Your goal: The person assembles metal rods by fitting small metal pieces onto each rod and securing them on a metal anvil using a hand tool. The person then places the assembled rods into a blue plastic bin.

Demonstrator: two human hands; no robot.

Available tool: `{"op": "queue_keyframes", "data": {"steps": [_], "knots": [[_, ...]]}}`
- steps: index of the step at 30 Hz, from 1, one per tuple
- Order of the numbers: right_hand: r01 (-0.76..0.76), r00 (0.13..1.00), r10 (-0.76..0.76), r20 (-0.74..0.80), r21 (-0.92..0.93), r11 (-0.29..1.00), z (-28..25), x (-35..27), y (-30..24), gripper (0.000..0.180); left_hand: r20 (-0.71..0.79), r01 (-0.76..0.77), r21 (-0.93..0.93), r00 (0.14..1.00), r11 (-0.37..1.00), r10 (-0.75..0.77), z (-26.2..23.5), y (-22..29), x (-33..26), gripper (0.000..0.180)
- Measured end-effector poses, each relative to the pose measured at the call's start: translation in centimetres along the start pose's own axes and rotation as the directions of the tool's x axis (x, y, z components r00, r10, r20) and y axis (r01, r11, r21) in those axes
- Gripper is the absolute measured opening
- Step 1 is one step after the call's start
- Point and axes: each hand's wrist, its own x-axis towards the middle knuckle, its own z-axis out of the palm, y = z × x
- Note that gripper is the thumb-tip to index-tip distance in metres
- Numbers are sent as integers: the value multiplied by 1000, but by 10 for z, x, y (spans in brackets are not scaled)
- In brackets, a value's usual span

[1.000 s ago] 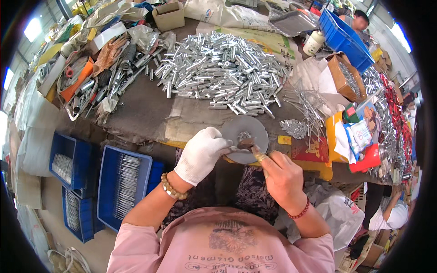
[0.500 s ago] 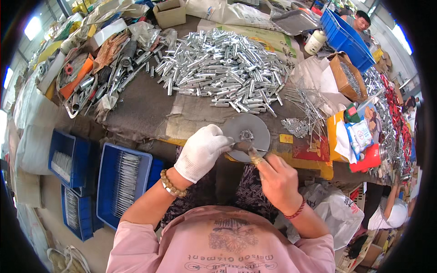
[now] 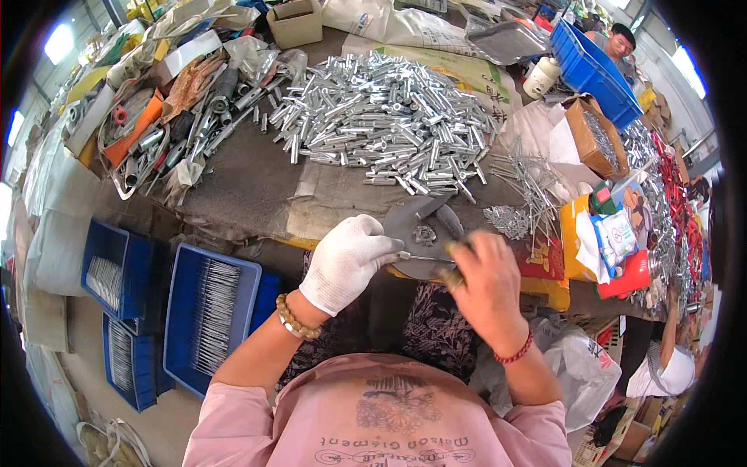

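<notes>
My left hand (image 3: pixel 350 261), in a white glove, pinches a slim silvery metal rod (image 3: pixel 424 258) that points right across the near part of a grey round disc (image 3: pixel 402 226). At the rod's far end hovers my bare right hand (image 3: pixel 486 276), its fingers smeared by motion, with tan coverings on some fingertips. Whether it grips the rod cannot be made out. Small metal bits (image 3: pixel 424 235) lie in the middle of the disc. A dark V-shaped tool (image 3: pixel 433 206) shows over the disc's far edge; its kind is unclear.
Beyond the disc spreads a large heap of silvery metal tubes (image 3: pixel 389 121). Thin wires and small parts (image 3: pixel 510 221) lie right, near a red bottle (image 3: pixel 629 274). Blue bins (image 3: pixel 253 272) of metal rods stand lower left. Tools clutter the far left; another person (image 3: pixel 618 43) sits far right.
My right hand has moved slightly right and blurs. The dark tool, earlier between my hands, now shows over the disc's far side. The rod is now in plainer sight; my left hand barely shifted.
</notes>
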Motion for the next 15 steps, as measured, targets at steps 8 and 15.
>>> {"op": "queue_keyframes", "data": {"steps": [8, 15], "knots": [[-390, 920, 289, 265, 538, 748, 17, -35, -33, 22, -235, -27, 154, 970, 988, 63, 7, 18, -13, 31], [-678, 732, 330, 596, 684, 268, 22, -42, -43, 21, 222, 653, -610, 685, 449, -694, 22, 47, -39, 64]]}}
